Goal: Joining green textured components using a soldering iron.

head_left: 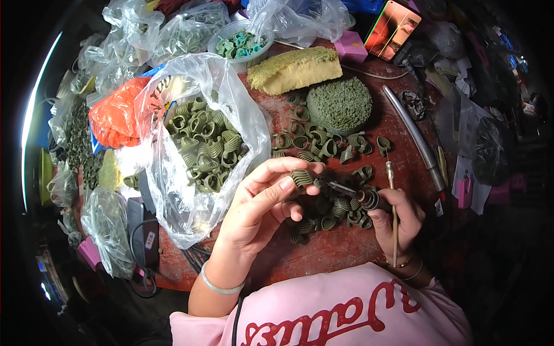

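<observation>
My left hand pinches a dark green ridged ring between thumb and fingers. My right hand grips a pen-shaped tool like a soldering iron, its narrow metal tip pointing left, close to the ring. Whether tip and ring touch is too small to tell. A thin brush-like stick stands between the fingers of that same hand. Below and behind both hands lie several loose green rings, partly covered by them. More rings are scattered farther back. An open clear plastic bag full of similar rings lies to the left.
Behind the rings sit a rough green round block and a yellow sponge-like block. A grey metal rod lies at right, with a lit phone beyond. Left are an orange bag and a dark corded box.
</observation>
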Available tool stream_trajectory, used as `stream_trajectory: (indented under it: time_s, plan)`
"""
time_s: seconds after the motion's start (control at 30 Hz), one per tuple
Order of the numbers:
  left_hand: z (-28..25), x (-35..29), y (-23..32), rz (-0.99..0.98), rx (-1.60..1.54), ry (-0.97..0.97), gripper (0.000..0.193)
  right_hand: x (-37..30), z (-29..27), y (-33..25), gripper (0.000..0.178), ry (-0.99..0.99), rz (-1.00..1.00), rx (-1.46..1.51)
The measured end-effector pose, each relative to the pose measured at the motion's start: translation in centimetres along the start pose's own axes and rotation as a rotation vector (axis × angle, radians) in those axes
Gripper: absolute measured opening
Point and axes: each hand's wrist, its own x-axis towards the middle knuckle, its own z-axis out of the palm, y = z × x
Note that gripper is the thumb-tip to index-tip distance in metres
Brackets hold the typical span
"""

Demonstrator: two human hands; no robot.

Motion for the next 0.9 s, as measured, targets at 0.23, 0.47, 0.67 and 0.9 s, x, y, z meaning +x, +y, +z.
stream_trajectory:
  time_s: [0.23,0.47,0.67,0.9]
  plan:
    - [0.1,0.0,0.1,0.001,0.018,0.011,0.027,0.1,-0.1,0.0,0.037,-0.017,-0.015,-0.023]
    - [0.4,-0.1,-0.1,0.022,-0.039,-0.008,0.011,-0.4,0.4,-0.2,0.023,0.091,0.228,0.046]
    - [0.5,0.5,-1.3,0.484,1.307,0.152,0.017,-0.6,0.7,0.0,0.021,0.135,0.316,0.153]
    - [2.2,1.0,-2.4,0.427,1.587,-0.069,0.041,-0.3,0.8,-0.5,0.021,0.071,0.280,0.156]
